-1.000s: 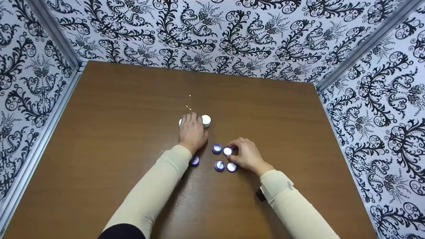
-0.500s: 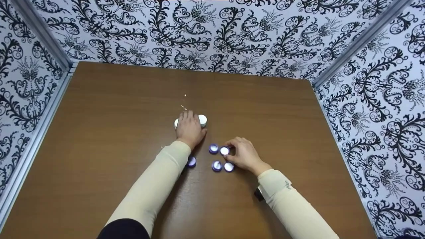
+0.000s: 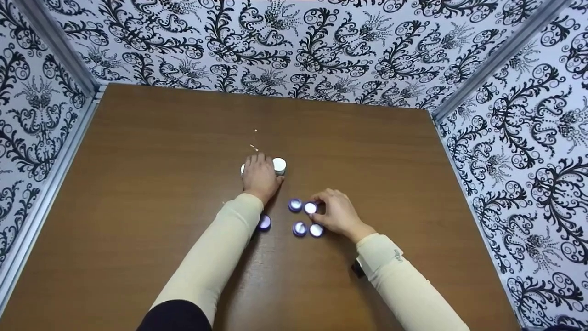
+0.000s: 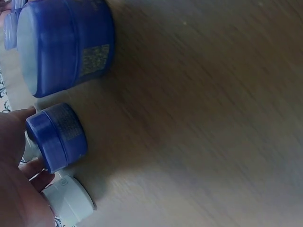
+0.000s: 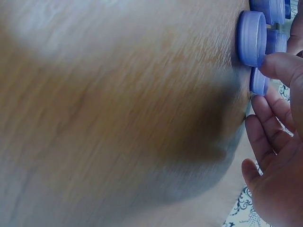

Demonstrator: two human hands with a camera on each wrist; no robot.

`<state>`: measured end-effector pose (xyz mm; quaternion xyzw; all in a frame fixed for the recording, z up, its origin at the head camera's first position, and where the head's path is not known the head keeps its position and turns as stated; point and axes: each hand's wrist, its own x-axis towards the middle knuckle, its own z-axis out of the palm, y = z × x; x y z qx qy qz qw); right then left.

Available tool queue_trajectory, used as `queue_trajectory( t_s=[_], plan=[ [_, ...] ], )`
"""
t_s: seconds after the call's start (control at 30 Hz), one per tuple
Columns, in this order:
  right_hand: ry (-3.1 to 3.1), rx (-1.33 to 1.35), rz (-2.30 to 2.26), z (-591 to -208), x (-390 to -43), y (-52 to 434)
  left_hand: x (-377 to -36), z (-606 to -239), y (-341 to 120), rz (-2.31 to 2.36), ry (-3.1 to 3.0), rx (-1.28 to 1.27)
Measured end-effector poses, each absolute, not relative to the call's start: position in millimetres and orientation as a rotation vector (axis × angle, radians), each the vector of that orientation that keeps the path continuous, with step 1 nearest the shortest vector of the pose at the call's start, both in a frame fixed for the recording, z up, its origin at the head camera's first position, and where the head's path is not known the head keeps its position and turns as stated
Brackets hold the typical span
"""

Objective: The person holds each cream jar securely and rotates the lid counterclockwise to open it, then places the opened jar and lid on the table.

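Fingers of the right hand (image 3: 339, 214) still pinch a purple cap (image 3: 310, 208), to the near right of the white jar (image 3: 279, 165); the left hand (image 3: 260, 178) stays just beside that jar, its grip hidden. Work seems paused.

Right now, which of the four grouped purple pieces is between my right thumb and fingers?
The back-right piece; your right hand has only that one in its grip.

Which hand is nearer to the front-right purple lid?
Right. The right hand is close beside that lid, pinching another purple piece behind it; the left hand is farther off, beyond and left.
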<state>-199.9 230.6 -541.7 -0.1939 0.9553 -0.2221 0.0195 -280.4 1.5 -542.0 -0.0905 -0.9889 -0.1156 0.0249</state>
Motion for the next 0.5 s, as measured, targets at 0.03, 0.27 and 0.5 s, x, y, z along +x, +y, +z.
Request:
queue_trajectory(
  t_s=[0.03, 0.27, 0.5],
  plan=[
    [2.966, -0.601, -0.688, -541.6, -200.1, 230.8, -280.4, -541.4, 1.8, -0.361, -3.059, -0.282],
    [2.966, -0.621, -0.677, -540.3, -200.2, 231.1, -279.3, -537.5, 2.9, -0.405, -3.053, -0.27],
    [2.971, -0.615, -0.679, -540.0, -198.3, 230.5, -279.3, -543.5, 2.8, -0.419, -3.04, -0.249]
  ],
)
